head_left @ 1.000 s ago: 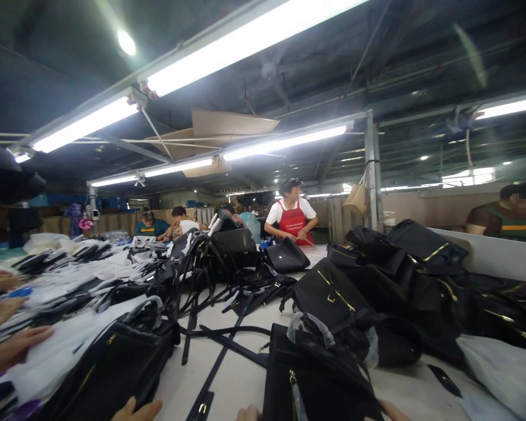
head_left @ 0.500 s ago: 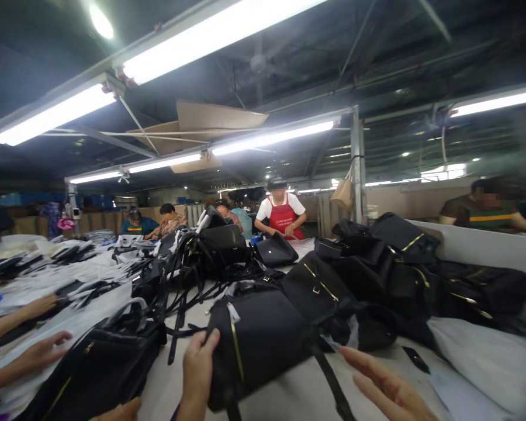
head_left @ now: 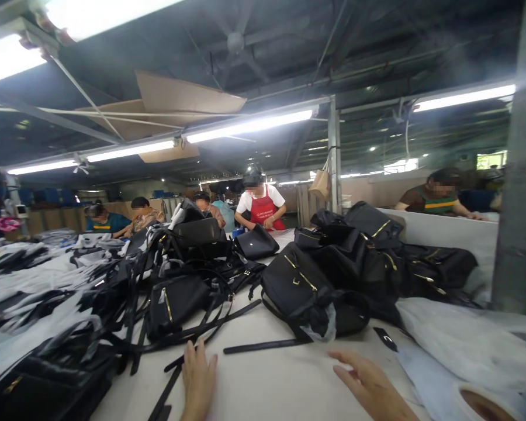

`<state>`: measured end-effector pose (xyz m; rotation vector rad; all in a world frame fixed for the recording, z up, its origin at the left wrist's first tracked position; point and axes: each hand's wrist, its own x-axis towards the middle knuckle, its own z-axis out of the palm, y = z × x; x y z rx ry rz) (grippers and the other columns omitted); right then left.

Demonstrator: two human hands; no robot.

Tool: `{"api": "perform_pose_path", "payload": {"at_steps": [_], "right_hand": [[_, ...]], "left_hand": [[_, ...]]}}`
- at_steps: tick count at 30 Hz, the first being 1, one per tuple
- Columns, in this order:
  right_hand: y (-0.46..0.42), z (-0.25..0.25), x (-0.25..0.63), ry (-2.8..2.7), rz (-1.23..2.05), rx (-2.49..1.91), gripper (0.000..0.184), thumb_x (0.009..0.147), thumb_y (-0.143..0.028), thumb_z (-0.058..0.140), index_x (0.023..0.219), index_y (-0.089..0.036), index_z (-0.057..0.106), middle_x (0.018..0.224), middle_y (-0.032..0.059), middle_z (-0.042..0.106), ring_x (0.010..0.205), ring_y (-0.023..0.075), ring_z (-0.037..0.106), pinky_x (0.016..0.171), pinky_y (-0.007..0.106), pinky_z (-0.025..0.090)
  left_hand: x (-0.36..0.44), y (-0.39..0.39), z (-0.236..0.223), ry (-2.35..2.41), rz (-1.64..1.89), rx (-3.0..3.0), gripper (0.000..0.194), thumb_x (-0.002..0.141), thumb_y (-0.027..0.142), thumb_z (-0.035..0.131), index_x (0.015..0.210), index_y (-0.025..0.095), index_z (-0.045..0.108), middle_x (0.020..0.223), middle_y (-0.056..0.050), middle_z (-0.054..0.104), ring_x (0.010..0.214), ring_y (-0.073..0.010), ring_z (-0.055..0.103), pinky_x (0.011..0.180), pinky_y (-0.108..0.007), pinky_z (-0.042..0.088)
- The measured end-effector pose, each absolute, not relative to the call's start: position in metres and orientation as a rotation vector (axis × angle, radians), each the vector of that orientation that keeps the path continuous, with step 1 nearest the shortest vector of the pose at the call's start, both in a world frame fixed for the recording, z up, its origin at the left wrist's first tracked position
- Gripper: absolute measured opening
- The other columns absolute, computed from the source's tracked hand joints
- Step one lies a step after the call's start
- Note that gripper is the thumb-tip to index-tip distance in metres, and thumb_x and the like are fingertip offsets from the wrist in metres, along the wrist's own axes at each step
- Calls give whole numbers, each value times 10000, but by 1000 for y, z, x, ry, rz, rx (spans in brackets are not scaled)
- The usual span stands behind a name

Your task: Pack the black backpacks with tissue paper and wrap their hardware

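Observation:
My left hand (head_left: 199, 377) is open above the white tabletop (head_left: 267, 380), its fingers pointing away from me, near thin black straps. Beyond its fingertips lies a black bag (head_left: 182, 301) with a gold zipper, apart from the hand. My right hand (head_left: 370, 383) is also open and holds nothing, with its fingers turned toward the left. A loose black strap (head_left: 265, 346) lies between and beyond the two hands. Farther back, a black backpack (head_left: 293, 286) with a gold zipper and a scrap of clear plastic (head_left: 322, 327) rests on the table.
Black bags (head_left: 368, 257) are heaped at right, near white plastic sheeting (head_left: 469, 330). A roll (head_left: 484, 403) and a small black tag (head_left: 384, 338) lie near my right hand. Another black bag (head_left: 39, 380) is at left. A co-worker in a red apron (head_left: 265, 211) stands opposite.
My left hand has let go of the black bag, which now lies farther away and to the left. The view has swung right, and the co-worker's hands at left have mostly left it.

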<state>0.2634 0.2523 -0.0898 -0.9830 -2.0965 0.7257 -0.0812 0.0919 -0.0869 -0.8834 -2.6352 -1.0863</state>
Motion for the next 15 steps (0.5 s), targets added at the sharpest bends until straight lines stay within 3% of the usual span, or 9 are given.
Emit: {"api": "perform_pose_path", "payload": {"at_steps": [4,7,10,14,15], "right_hand": [[279,-98,230,-2391,19,-915,477,728,-57,552,1173,-193,661,1233,129,669,1211,339,554,1018,480,439],[285,-101,212,-2459,-330,-943,444,729,61,461,1021,-179,693,982,129,732,1043,317,632,984,489,419],[272,-96,206,-2483,-262,-947,285,766,-7,485,871,-195,672,855,92,711,852,267,647,832,397,461],[236,-89,224,-2479,154,-845,56,764,-179,576,741,-217,610,755,46,667,749,221,616,669,298,435],[227,-88,234,-2461,272,-795,82,758,-200,588,679,-221,585,711,34,650,714,207,606,656,289,429]], "left_hand": [[-61,91,-114,-2660,-502,-1063,375,893,165,426,1204,132,634,1496,-198,374,1412,-352,273,1104,-528,258],[-65,90,-114,-2636,-337,-1012,379,925,166,372,1181,128,649,1488,-211,382,1391,-343,322,1077,-512,308],[-69,90,-114,-2588,-330,-1001,385,907,106,367,1144,134,670,1469,-202,416,1374,-335,357,1063,-498,333],[-72,90,-116,-2531,-427,-964,501,817,-35,324,1157,114,661,1440,-190,458,1356,-316,390,1064,-480,353],[-73,90,-117,-2503,-488,-968,523,791,-52,321,1157,108,659,1431,-181,471,1349,-300,401,1079,-461,347]]}}
